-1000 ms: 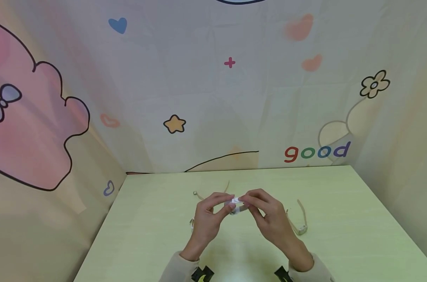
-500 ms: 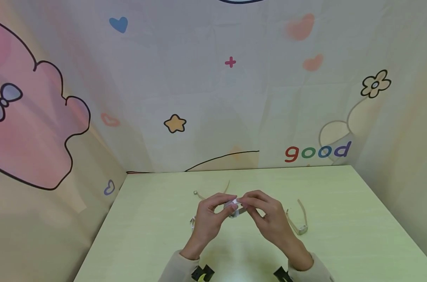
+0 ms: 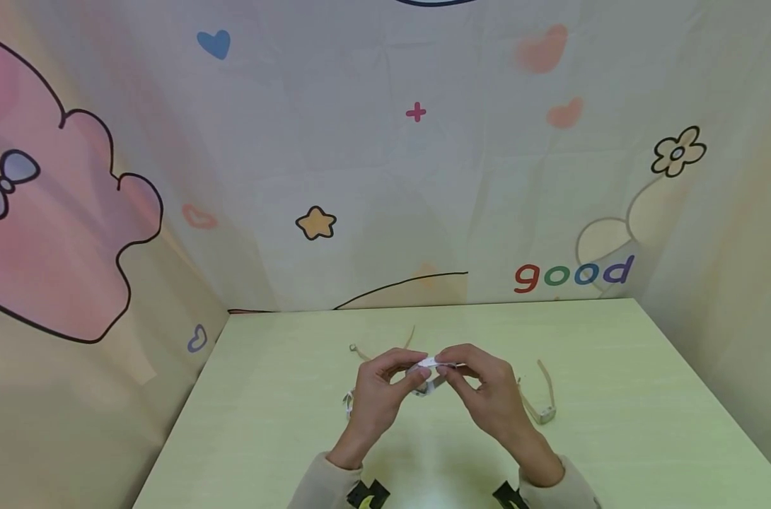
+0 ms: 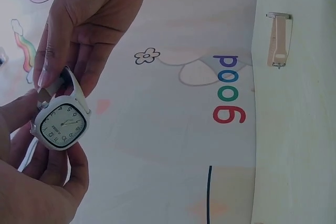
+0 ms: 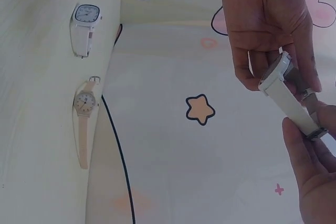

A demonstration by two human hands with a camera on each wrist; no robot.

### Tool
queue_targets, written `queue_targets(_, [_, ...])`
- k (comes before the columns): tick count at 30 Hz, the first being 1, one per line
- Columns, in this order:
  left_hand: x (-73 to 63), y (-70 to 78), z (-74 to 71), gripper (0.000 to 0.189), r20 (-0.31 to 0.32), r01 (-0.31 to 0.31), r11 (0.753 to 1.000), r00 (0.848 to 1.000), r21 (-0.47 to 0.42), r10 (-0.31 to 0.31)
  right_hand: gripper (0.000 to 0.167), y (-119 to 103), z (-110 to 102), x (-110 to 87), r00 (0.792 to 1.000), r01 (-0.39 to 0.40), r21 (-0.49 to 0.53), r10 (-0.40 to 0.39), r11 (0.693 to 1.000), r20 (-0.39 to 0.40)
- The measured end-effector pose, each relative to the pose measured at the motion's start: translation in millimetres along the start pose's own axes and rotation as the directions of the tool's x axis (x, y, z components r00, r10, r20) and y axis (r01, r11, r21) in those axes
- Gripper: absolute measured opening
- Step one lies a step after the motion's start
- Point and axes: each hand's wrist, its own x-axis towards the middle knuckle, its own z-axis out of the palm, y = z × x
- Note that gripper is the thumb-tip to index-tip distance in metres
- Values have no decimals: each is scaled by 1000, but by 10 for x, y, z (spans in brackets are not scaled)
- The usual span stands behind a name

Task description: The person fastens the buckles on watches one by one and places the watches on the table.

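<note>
Both hands hold a white wristwatch (image 3: 429, 363) up over the table, in front of the body. In the left wrist view its rounded-square dial (image 4: 63, 124) faces the camera. My left hand (image 3: 378, 399) grips the watch by its case. The fingers of my right hand (image 3: 487, 396) pinch the white strap (image 5: 289, 106), with thumb and fingertips at the metal buckle (image 5: 316, 134) in the right wrist view. The strap curves round into a loop, and fingers hide part of it.
A beige-strapped watch (image 3: 543, 413) lies on the table (image 3: 627, 424) to the right. On the left side are a white square-faced watch (image 5: 87, 14) and a pink-beige round-faced watch (image 5: 84, 102). A printed cloth backdrop (image 3: 385, 155) stands behind the table.
The right fingertips have shifted a little along the strap, and a piece of it now shows beyond them. The left hand has barely moved.
</note>
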Motion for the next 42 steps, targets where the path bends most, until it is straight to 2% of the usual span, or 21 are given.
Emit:
queue_targets(3, [-5,10,-2,20,-18,38,998,999,-43,-39,37,2,8,-14,999,-39,-2,39,999,3])
queue_targets(6, [-14,33,-5,21,-49,79,992,995,-98,-84,47,6,23,-39,994,-111,27,110,993,16])
queue_targets(10, [-14,55,-8,23,-59,100,985,992,-139,-109,47,6,36,-52,987,-160,81,159,984,14])
queue_targets(12, [-8,54,-11,24,-41,104,986,993,-133,-111,47,7,36,-53,988,-154,91,156,984,-8])
queue_targets(15, [-2,47,-23,27,-1,105,991,994,-79,-105,42,3,28,-51,987,-153,73,155,986,-34])
queue_targets(19, [-3,45,-42,31,46,99,995,994,-13,-98,34,-26,-4,-35,989,-142,27,143,989,-25])
queue_targets(22, [-10,49,-52,34,59,93,996,994,0,-93,35,-35,-27,-23,994,-107,22,107,994,-10])
queue_targets(26, [-14,44,-56,34,63,52,998,997,21,-53,36,-11,-57,-16,997,-78,18,77,997,24])
queue_targets(32, [-21,19,-63,29,68,-24,999,997,35,22,33,9,-94,-14,994,-82,15,81,997,68])
queue_targets(42, [-25,13,-83,20,71,18,997,997,75,-23,35,41,-116,-29,995,-46,-50,51,998,90])
